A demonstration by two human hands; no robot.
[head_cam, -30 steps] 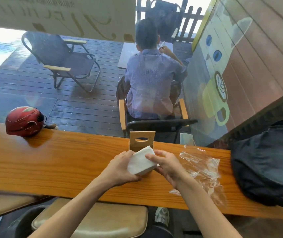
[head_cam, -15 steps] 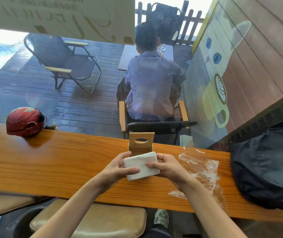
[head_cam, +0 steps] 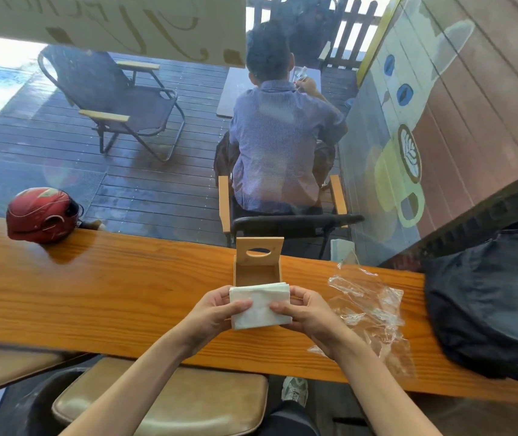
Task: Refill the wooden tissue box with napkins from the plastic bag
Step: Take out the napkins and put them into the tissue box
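Observation:
A white stack of napkins [head_cam: 259, 305] lies flat between both hands, just in front of the wooden tissue box [head_cam: 257, 269]. The box stands open on the wooden counter [head_cam: 110, 291], its lid with an oval slot tipped up at the back. My left hand [head_cam: 212, 316] grips the stack's left edge, thumb on top. My right hand [head_cam: 309, 314] grips the right edge the same way. The crumpled clear plastic bag [head_cam: 367, 306] lies on the counter to the right of my right hand and looks empty.
A red helmet [head_cam: 42, 215] sits at the counter's far left edge. A dark backpack [head_cam: 490, 297] covers the counter's right end. Behind the counter is a window; a person sits on a chair outside. A padded stool [head_cam: 163, 401] stands below the counter's near edge.
The napkin stack has turned from tilted on edge to flat and level, and both hands have shifted to hold it by its two side edges in front of the box.

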